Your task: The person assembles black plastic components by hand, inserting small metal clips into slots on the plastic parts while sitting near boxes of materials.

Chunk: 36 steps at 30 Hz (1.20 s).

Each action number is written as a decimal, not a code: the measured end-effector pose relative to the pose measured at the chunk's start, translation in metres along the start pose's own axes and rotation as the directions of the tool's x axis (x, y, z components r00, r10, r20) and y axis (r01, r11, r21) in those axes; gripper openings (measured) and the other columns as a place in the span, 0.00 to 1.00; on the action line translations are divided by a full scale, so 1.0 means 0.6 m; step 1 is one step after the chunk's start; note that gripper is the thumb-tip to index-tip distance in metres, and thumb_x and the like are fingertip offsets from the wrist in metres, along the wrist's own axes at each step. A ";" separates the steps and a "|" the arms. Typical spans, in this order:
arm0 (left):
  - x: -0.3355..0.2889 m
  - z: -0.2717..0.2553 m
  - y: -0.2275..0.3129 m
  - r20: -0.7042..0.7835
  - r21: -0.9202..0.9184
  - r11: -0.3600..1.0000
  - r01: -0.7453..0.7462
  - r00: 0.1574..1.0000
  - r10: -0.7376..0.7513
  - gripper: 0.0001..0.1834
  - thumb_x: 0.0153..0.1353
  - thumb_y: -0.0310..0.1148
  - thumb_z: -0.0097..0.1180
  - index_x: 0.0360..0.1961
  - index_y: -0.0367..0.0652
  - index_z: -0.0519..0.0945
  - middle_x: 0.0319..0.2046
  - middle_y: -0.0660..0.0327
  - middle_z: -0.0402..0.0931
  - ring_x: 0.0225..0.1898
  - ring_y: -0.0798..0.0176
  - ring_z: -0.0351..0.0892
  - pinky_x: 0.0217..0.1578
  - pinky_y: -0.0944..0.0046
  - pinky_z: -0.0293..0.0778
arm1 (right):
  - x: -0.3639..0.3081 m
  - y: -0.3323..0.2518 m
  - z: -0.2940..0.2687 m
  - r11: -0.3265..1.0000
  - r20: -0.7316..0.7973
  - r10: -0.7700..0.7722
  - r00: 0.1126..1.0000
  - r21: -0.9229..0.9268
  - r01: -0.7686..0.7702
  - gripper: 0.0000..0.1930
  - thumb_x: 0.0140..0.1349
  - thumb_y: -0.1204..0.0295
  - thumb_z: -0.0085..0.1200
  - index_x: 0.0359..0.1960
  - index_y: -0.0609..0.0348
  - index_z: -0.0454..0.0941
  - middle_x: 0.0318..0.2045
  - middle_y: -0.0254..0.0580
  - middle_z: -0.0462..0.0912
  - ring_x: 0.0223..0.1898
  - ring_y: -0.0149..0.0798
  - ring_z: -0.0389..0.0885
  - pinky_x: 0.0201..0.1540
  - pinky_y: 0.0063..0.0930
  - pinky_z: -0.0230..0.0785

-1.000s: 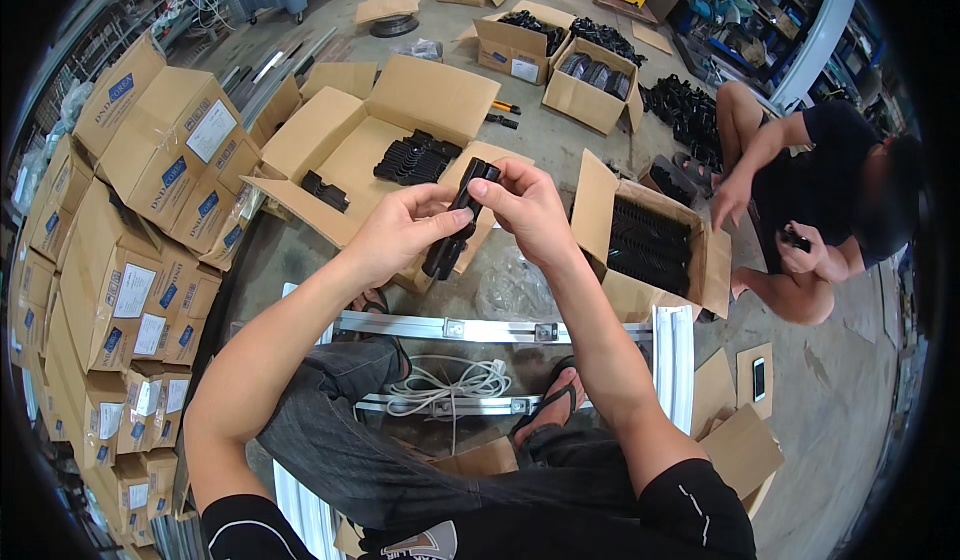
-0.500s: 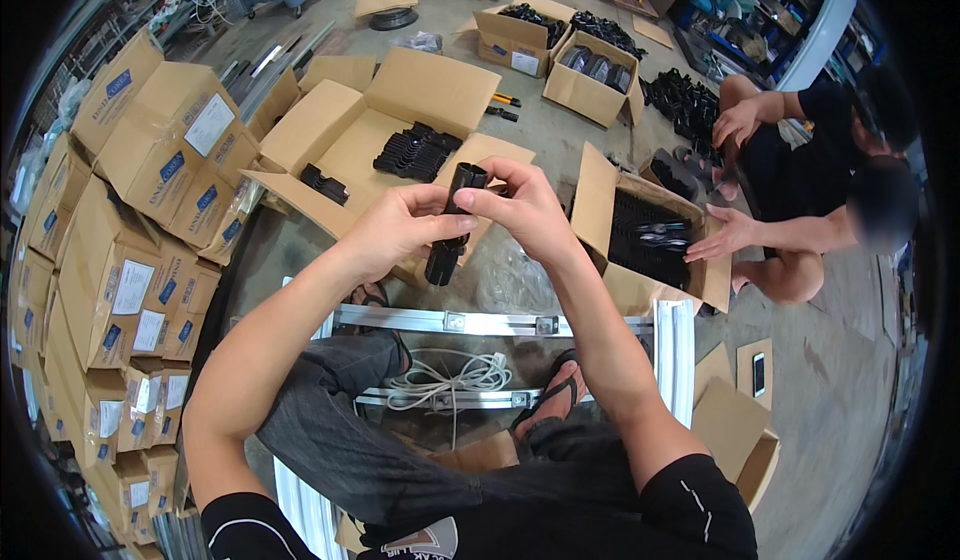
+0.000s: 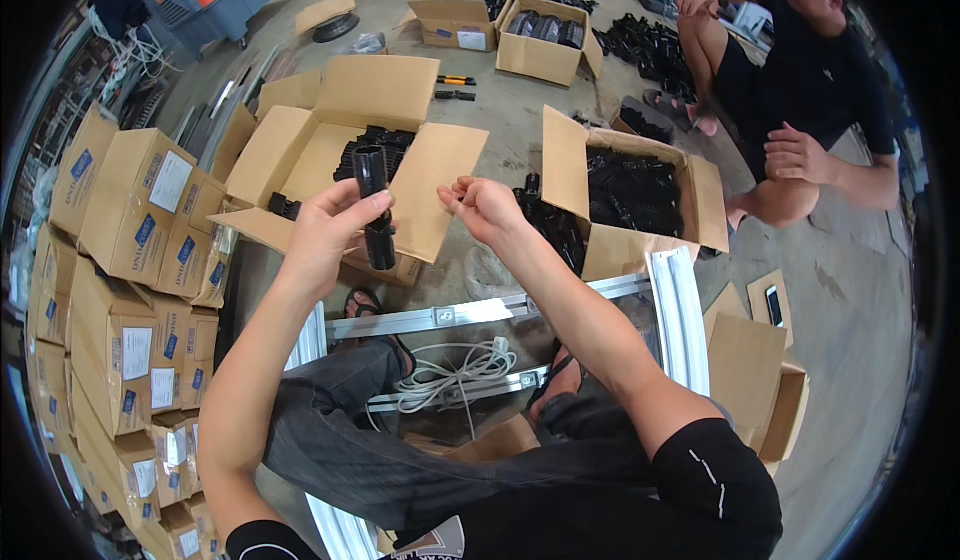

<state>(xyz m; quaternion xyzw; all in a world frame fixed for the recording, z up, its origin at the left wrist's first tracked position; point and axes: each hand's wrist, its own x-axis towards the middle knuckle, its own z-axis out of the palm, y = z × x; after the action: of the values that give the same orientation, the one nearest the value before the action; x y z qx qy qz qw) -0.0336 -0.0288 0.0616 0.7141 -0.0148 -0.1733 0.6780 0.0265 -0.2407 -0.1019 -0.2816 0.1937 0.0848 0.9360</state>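
Observation:
My left hand point(image 3: 322, 232) is closed round a black tubular part point(image 3: 371, 168), holding it nearly upright with the thumb across its middle. A little to the right, my right hand point(image 3: 486, 210) is apart from the tube. Its fingertips are pinched together, and whatever they may hold is too small to make out. Behind the tube stands an open carton point(image 3: 378, 88) with black ribbed parts point(image 3: 397, 142) stacked inside. Right of my right hand is another open carton point(image 3: 567, 165), filled with black parts point(image 3: 632, 192); more black pieces point(image 3: 553, 232) lie against its left side.
Stacked cartons point(image 3: 120, 345) line the left side. A metal frame point(image 3: 480, 312) lies across my legs, with a coiled white cable point(image 3: 450, 375) inside it. At the right, another person point(image 3: 830, 70) sits by the filled carton. A phone point(image 3: 773, 305) rests on cardboard.
My right hand has let go of the black tube and moved right; my left hand keeps it and has shifted left. The other person's hand has drawn back from the carton. The view has shifted.

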 end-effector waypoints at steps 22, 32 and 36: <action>0.004 -0.007 -0.001 0.126 -0.150 0.988 -0.021 0.991 0.040 0.18 0.65 0.36 0.60 0.53 0.39 0.77 0.43 0.60 0.81 0.43 0.62 0.84 0.42 0.63 0.79 | -0.150 -0.050 0.139 0.906 0.634 -0.096 0.767 -0.263 0.331 0.08 0.67 0.75 0.54 0.45 0.64 0.78 0.31 0.39 0.83 0.26 0.27 0.79 0.26 0.18 0.68; -0.003 -0.005 0.007 0.198 -0.218 0.974 -0.059 0.975 0.103 0.19 0.67 0.36 0.56 0.55 0.37 0.75 0.46 0.56 0.81 0.45 0.59 0.84 0.45 0.57 0.81 | -0.163 -0.067 0.141 0.887 0.658 -0.124 0.743 -0.263 0.381 0.07 0.66 0.77 0.55 0.43 0.65 0.78 0.30 0.39 0.82 0.26 0.25 0.78 0.27 0.19 0.69; 0.003 -0.007 0.004 0.175 -0.201 0.977 -0.072 0.979 0.108 0.19 0.66 0.37 0.57 0.54 0.36 0.76 0.42 0.58 0.81 0.44 0.58 0.83 0.47 0.54 0.81 | -0.167 -0.066 0.142 0.879 0.669 -0.120 0.734 -0.271 0.391 0.06 0.67 0.76 0.55 0.43 0.64 0.78 0.30 0.36 0.82 0.26 0.25 0.78 0.26 0.19 0.69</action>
<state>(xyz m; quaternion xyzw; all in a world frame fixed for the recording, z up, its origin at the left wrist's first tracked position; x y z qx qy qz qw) -0.0305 -0.0254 0.0639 0.6243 -0.0932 -0.2085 0.7471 -0.0273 -0.2306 0.0237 -0.4431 -0.1958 0.0792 0.8713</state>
